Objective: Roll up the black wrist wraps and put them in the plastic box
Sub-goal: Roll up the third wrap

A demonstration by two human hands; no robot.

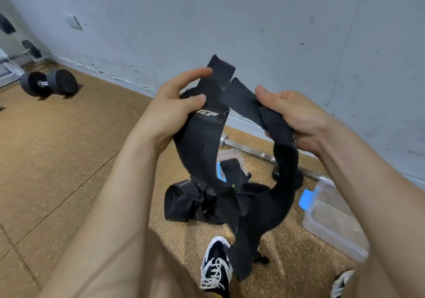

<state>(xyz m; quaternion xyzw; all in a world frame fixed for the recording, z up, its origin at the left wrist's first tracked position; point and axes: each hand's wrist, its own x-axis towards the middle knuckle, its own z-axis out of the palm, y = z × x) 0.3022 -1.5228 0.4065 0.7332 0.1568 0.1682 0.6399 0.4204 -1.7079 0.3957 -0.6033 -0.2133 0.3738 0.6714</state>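
Soft, even indoor light fills the room, bright enough to read the grey wall and the tan floor. Shadows are faint; only a soft dark patch lies under the dumbbell. The raised black wrap shows little texture (its folds merge into one dark mass). The wide lens bends the foot of the wall, and the forearms at the lower edge look stretched and slightly soft.
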